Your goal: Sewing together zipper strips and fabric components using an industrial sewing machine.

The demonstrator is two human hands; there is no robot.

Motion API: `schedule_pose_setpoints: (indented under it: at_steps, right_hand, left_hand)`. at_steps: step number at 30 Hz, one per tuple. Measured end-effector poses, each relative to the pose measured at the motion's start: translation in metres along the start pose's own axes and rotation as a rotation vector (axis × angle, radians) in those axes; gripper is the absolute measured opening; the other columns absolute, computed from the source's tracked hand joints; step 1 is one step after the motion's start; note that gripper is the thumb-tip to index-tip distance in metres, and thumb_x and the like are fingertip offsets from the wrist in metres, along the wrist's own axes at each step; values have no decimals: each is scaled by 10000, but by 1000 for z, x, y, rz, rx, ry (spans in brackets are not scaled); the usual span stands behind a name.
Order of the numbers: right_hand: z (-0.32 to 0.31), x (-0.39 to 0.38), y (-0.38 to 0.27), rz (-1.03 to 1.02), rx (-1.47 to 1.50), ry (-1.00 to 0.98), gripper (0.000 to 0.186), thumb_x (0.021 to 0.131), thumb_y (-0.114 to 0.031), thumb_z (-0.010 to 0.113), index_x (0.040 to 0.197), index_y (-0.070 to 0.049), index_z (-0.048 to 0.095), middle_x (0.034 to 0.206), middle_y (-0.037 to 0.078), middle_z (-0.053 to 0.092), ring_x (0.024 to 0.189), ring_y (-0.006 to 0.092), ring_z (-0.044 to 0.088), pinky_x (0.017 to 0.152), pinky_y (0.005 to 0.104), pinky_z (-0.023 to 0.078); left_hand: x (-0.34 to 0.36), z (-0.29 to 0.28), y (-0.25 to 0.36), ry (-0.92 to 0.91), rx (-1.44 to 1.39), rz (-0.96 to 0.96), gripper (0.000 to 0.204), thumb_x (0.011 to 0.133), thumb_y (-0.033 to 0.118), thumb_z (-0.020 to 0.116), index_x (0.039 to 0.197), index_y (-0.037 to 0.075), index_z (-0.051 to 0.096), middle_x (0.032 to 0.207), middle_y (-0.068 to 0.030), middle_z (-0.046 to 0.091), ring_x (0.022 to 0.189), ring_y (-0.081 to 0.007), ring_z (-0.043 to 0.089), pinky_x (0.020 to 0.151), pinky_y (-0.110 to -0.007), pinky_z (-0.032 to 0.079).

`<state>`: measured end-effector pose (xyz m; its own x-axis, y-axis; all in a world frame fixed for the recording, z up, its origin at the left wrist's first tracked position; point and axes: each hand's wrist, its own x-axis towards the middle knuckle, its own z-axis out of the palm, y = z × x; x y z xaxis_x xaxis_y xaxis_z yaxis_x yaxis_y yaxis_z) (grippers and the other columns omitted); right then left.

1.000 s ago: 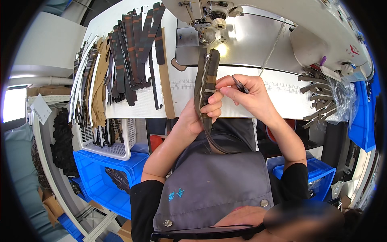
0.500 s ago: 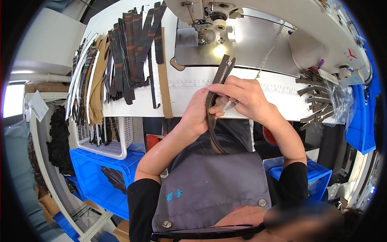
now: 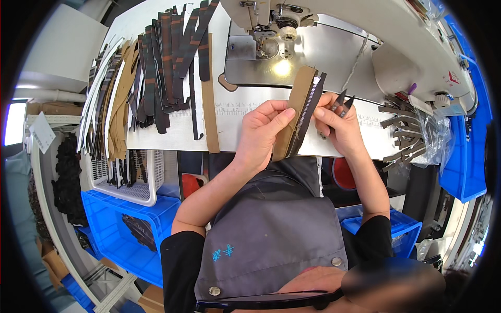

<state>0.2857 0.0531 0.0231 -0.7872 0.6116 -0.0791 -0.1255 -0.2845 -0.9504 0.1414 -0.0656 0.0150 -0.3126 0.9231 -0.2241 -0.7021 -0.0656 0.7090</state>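
Above my lap, at the table's front edge, my left hand (image 3: 261,130) pinches a dark zipper (image 3: 314,99) between thumb and fingers. A tan fabric strip (image 3: 298,96) runs along the zipper's left side, and a pale slider sits near the top end. Loose threads show beside the teeth. My right hand (image 3: 340,128) is closed around small thread snips (image 3: 340,99), their dark blades pointing up and apart. Its fingers are at the zipper's right edge; whether they also grip the tape is hidden.
A sewing machine (image 3: 289,34) stands on its metal plate beyond my hands. Striped fabric strips (image 3: 167,68) hang at left above a white basket (image 3: 151,190) and a blue crate (image 3: 99,219). Short dark zipper pieces (image 3: 404,133) lie at right near a plastic bag (image 3: 436,135).
The zipper has been turned and opened out, showing the tan strip. My right hand has moved right, and the snips' blades now point up. My left hand has shifted slightly right.
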Motion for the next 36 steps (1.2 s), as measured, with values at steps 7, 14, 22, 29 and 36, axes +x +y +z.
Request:
schedule_pose_setpoints:
  at_steps: [7, 14, 22, 29, 36]
  right_hand:
    - [-1, 4, 1, 50, 335, -87, 128, 886, -146, 624, 896, -19, 610, 822, 64, 647, 502, 65, 429, 499, 207, 340]
    - [1, 4, -7, 61, 148, -61, 110, 905, -120, 584, 908, -11, 571, 766, 84, 633, 462, 72, 411, 452, 218, 312]
    - [-1, 7, -9, 78, 30, -95, 78, 917, -93, 565, 896, -24, 534, 618, 8, 492, 470, 55, 356, 448, 224, 258]
    - [-5, 2, -20, 111, -234, 12, 139, 911, -94, 546, 1016, -13, 590, 670, -36, 473, 508, 23, 353, 465, 201, 258]
    - [-24, -23, -29, -201, -1352, 178, 418, 953, -287, 520, 1242, 14, 534, 983, 161, 600, 823, 294, 624, 708, 370, 498]
  left_hand:
    - [3, -2, -5, -35, -39, -49, 149, 931, 65, 590, 1048, -26, 596, 920, -63, 670, 812, -81, 632, 755, -217, 507]
    - [1, -2, -9, -61, -23, -19, 111, 920, 55, 599, 994, -28, 612, 896, -65, 672, 781, -73, 619, 703, -214, 500]
    - [1, -2, -10, -76, 46, -17, 113, 916, 59, 606, 982, -32, 618, 879, -60, 672, 748, -64, 607, 676, -203, 491]
    - [-2, -2, -8, -14, 325, 93, 159, 897, 73, 631, 1018, -29, 618, 901, -55, 666, 751, -82, 609, 683, -222, 490]
    - [-1, -16, -1, -37, 1529, 925, 265, 741, 27, 710, 1001, 38, 660, 907, -53, 625, 842, -245, 605, 755, -339, 475]
